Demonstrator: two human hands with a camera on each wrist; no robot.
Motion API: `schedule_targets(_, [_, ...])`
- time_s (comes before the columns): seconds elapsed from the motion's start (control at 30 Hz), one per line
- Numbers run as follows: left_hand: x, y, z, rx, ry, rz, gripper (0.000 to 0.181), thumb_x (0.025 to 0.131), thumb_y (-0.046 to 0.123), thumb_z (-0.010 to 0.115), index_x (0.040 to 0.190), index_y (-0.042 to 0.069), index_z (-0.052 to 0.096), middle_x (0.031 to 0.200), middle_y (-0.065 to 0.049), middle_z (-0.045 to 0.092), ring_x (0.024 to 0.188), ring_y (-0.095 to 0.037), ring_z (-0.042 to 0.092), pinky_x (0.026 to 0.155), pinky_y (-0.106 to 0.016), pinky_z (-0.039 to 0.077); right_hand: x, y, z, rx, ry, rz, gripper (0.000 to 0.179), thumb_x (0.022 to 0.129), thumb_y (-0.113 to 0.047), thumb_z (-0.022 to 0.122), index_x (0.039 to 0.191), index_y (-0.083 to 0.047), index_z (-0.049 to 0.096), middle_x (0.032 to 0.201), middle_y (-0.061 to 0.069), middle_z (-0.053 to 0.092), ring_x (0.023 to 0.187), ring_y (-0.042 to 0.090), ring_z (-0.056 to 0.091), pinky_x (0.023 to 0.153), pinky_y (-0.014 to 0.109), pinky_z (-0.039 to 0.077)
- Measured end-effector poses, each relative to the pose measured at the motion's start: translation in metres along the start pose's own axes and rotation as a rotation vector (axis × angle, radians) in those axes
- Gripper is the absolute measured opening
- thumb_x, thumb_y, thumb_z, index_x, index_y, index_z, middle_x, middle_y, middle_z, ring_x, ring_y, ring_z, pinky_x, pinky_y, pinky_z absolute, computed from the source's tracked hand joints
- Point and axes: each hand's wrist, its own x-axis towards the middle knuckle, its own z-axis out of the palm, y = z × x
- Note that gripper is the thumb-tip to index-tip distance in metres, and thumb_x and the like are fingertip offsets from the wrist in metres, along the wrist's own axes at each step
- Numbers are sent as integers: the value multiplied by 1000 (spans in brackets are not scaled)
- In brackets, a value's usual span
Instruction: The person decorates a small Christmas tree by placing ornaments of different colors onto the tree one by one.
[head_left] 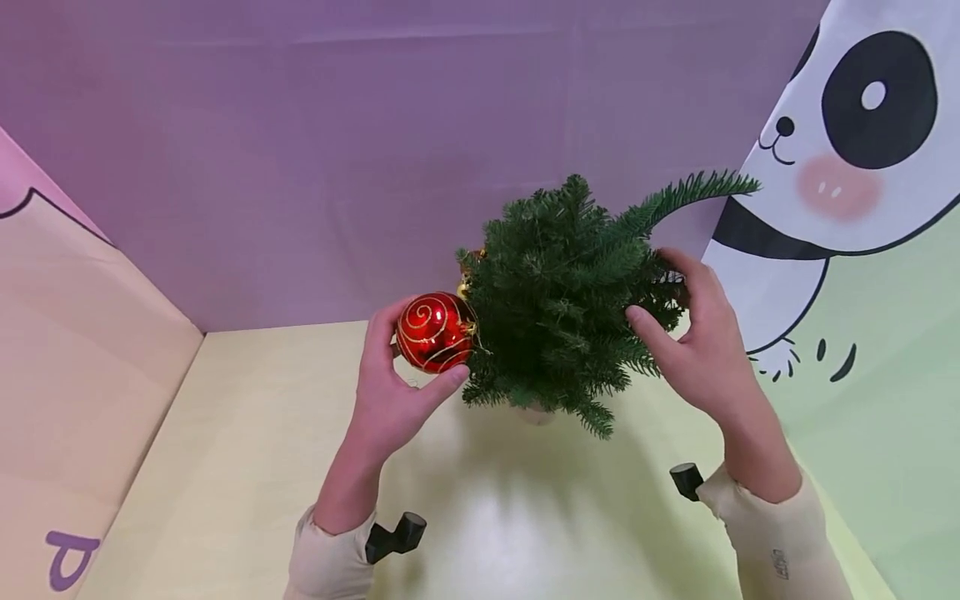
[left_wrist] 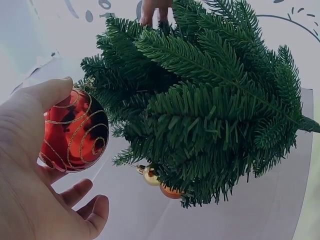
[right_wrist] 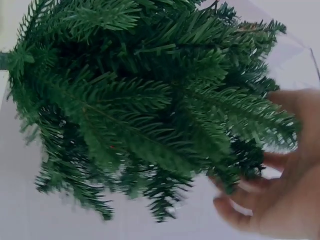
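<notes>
In the head view a small artificial Christmas tree [head_left: 555,292] with dense green branches stands in the middle. My left hand [head_left: 397,392] grips a shiny red Christmas ball [head_left: 435,332] with gold glitter swirls, just left of the foliage. The ball's gold cap [left_wrist: 89,83] faces the branches. My right hand [head_left: 701,342] is at the tree's right side, thumb and fingers spread apart among the branch tips. In the right wrist view a branch tip [right_wrist: 270,125] overlaps the right hand's palm side, and some fingertips are hidden behind needles.
A gold ball [left_wrist: 151,175] and an orange ball [left_wrist: 171,191] hang on the tree's far left side. One long branch [head_left: 697,193] sticks out to the upper right. The pale table [head_left: 247,450] meets a purple backdrop [head_left: 300,183]; a panda print [head_left: 847,150] covers the right panel.
</notes>
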Motion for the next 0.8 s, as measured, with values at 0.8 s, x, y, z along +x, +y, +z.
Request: schedule_targets(0.8, [13,10,4,-47,-35,-4,74,75,8,81,139,8,44,134,-3,47,119,-15,44,88,-40,43,0,-58,26,-229,234,-702,23,85,-23,69,93,-2,71,103,17,67,104,40,57,88,54,40])
